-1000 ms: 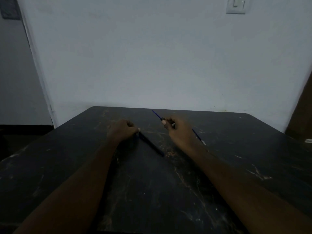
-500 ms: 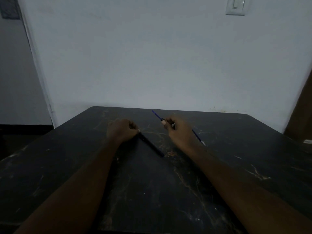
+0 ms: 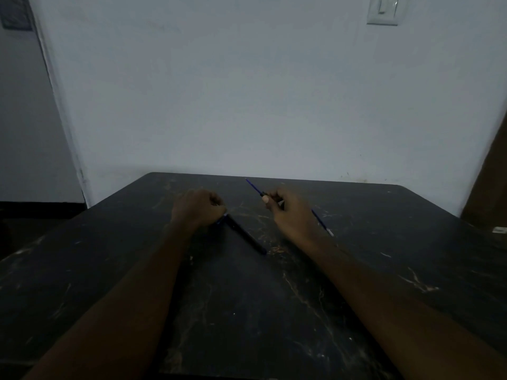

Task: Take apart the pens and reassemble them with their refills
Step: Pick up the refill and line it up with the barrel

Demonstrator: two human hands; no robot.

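Observation:
A dark pen barrel (image 3: pixel 245 233) slants from my left hand (image 3: pixel 198 207) down to the right, its lower tip touching the black table (image 3: pixel 247 311). My left hand is closed around the barrel's upper end. My right hand (image 3: pixel 288 212) pinches a thin blue refill (image 3: pixel 253 186) that points up and to the left; its other end (image 3: pixel 323 224) sticks out behind the hand toward the right, ending in a pale tip. The two hands are apart, roughly a hand's width between them.
The scratched black table stands against a pale wall (image 3: pixel 260 105). A light switch (image 3: pixel 383 9) is high on the wall at the right. A brown door or panel (image 3: pixel 491 193) stands at the right edge, a small white thing (image 3: pixel 499 229) beside it.

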